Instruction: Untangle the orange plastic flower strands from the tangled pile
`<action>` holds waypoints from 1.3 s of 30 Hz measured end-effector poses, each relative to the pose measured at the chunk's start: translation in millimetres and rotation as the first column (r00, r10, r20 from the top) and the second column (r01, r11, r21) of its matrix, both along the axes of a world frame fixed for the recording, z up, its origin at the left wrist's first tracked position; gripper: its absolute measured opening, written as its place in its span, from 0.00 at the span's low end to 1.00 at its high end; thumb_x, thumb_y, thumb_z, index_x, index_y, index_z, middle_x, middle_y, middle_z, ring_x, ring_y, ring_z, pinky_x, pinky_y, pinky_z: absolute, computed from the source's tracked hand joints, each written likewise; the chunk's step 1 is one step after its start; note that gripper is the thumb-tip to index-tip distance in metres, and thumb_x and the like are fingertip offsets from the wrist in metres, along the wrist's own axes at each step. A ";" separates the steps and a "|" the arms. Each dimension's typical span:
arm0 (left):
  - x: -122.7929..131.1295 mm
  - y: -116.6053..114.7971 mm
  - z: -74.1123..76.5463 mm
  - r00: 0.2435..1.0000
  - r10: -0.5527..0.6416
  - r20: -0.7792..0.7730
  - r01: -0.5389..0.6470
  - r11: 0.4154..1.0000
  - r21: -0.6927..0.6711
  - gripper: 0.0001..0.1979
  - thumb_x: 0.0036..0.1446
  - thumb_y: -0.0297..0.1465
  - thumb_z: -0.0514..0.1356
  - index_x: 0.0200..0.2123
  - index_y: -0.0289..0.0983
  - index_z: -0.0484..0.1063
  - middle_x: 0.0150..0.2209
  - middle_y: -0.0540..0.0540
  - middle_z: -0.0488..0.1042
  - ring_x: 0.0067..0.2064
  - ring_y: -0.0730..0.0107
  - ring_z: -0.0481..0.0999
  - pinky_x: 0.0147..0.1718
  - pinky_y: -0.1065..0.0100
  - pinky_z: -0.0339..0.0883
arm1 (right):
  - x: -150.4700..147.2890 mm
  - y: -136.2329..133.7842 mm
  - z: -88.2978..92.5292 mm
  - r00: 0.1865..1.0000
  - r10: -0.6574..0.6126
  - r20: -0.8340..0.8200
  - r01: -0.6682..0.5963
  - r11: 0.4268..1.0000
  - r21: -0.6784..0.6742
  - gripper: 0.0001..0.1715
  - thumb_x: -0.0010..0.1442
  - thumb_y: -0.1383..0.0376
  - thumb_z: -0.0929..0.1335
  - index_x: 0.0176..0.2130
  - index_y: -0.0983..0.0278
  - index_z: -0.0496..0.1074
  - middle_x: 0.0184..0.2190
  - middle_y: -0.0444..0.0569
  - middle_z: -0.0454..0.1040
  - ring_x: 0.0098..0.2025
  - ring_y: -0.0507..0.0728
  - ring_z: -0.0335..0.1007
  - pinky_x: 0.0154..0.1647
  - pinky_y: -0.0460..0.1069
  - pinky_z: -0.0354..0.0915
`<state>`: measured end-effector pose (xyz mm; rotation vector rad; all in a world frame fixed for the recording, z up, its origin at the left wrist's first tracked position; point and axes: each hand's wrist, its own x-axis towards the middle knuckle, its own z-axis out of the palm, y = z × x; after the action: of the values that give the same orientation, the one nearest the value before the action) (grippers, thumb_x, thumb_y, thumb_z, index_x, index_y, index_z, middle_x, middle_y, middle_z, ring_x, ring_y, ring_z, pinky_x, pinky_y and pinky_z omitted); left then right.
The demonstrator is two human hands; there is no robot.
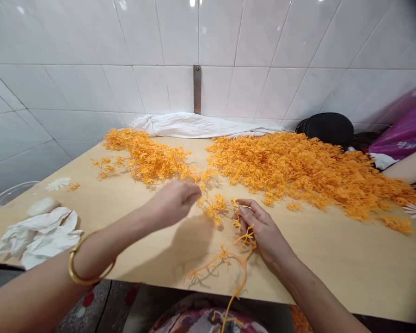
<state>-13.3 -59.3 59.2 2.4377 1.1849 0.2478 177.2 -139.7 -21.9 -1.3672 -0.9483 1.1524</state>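
Note:
My left hand [175, 201] hovers over the wooden table [333, 259], fingers pinched together on a small orange plastic flower piece [213, 208]. My right hand [261, 231] rests on the table, fingers curled around an orange plastic stem [242, 259] with little flower sprigs that trails off the front edge. A gold bangle [86, 268] circles my left wrist. A large heap of loose orange flower pieces [308, 173] lies to the right, and a smaller heap of sprigs [149, 157] lies behind my left hand.
Crumpled white cloth [38, 236] lies at the left edge beside a clear plastic bowl [10, 194]. White fabric [190, 125] lines the tiled wall. A black bag [327, 128] and purple bag [404, 132] sit far right, where another person's arm [407, 167] reaches in.

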 end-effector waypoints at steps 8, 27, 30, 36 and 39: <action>43.6 -49.1 -61.1 0.794 0.398 0.460 0.173 0.578 -0.798 0.13 0.50 0.36 0.53 0.23 0.33 0.67 0.22 0.46 0.69 0.24 0.74 0.69 0.28 0.71 0.63 | 0.0 -9.7 -0.7 0.998 0.030 0.053 -0.035 0.996 0.084 0.18 0.52 0.56 0.64 0.41 0.63 0.61 0.28 0.43 0.64 0.19 0.45 0.55 0.17 0.42 0.53; 75.8 -32.6 -74.0 0.358 0.753 0.553 0.358 0.436 -0.826 0.06 0.44 0.27 0.59 0.20 0.33 0.64 0.19 0.48 0.68 0.20 0.77 0.67 0.23 0.73 0.59 | 9.4 2.7 13.9 0.917 -0.097 0.388 0.009 0.975 0.223 0.17 0.53 0.52 0.63 0.34 0.64 0.64 0.23 0.43 0.64 0.23 0.50 0.58 0.23 0.45 0.56; 76.7 -24.4 -74.5 0.437 0.689 0.578 0.298 0.495 -0.816 0.08 0.43 0.29 0.60 0.20 0.32 0.65 0.17 0.48 0.68 0.18 0.78 0.65 0.20 0.72 0.58 | 18.2 23.5 18.2 0.955 0.087 0.283 -0.103 0.994 0.043 0.23 0.48 0.50 0.66 0.37 0.65 0.64 0.20 0.41 0.63 0.19 0.48 0.57 0.19 0.44 0.54; 82.2 1.0 -77.9 0.518 0.565 0.642 0.358 0.539 -0.763 0.05 0.39 0.26 0.60 0.17 0.29 0.68 0.18 0.44 0.70 0.20 0.76 0.67 0.20 0.73 0.56 | 15.4 56.6 5.9 0.953 0.296 -0.062 -0.299 0.953 -0.042 0.21 0.44 0.52 0.69 0.26 0.67 0.65 0.14 0.41 0.65 0.15 0.45 0.57 0.14 0.41 0.46; 78.1 14.6 -80.5 0.542 0.546 0.638 0.364 0.532 -0.764 0.05 0.39 0.24 0.58 0.16 0.28 0.68 0.17 0.43 0.69 0.19 0.77 0.67 0.19 0.74 0.56 | 11.8 67.7 2.0 0.956 0.269 -0.114 -0.271 0.963 0.004 0.19 0.43 0.54 0.70 0.27 0.66 0.65 0.14 0.41 0.66 0.15 0.46 0.59 0.17 0.42 0.52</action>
<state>64.8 -44.6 -21.2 1.0320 0.6750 0.6281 189.0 -72.0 -19.8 -1.1917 -1.0704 1.4278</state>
